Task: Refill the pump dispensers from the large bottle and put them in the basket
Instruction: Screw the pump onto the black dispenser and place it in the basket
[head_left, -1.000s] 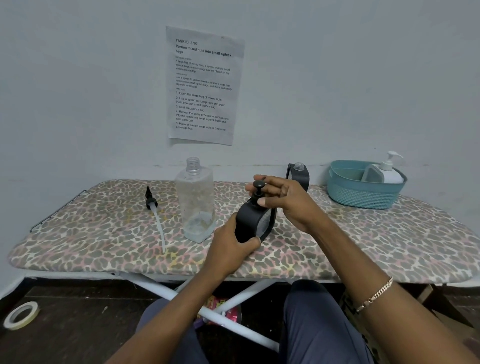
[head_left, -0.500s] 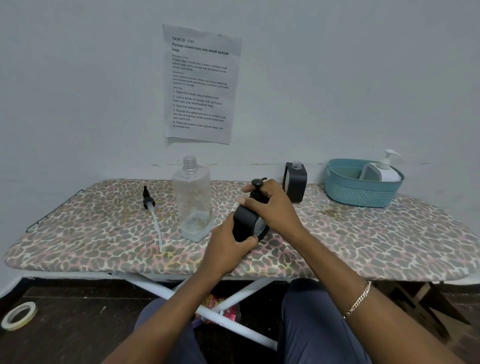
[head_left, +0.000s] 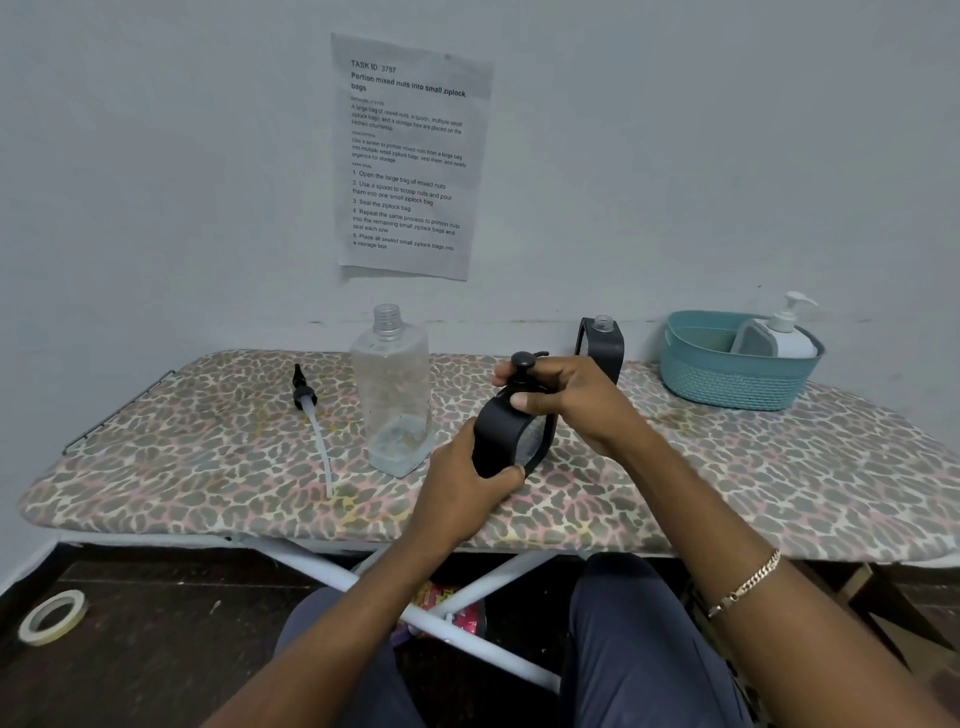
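Observation:
A black pump dispenser (head_left: 498, 436) stands tilted near the front middle of the board. My left hand (head_left: 462, 483) grips its lower body. My right hand (head_left: 561, 392) curls round its pump head at the top. A large clear bottle (head_left: 392, 389) without a cap stands just left of it, nearly empty. A second black dispenser (head_left: 605, 345) with an open neck stands behind my right hand. A loose black pump with a white tube (head_left: 311, 421) lies to the left. A teal basket (head_left: 727, 374) at the back right holds a white pump dispenser (head_left: 784, 332).
Everything sits on an ironing board with a leopard-print cover (head_left: 779, 467) against a grey wall. A printed sheet (head_left: 410, 156) hangs on the wall. A roll of tape (head_left: 52, 616) lies on the dark floor at the left. My knees are under the board's front edge.
My right hand has shifted its hold round the pump head, with the fingers wrapped lower over the collar. The dispenser stays tilted in my left hand.

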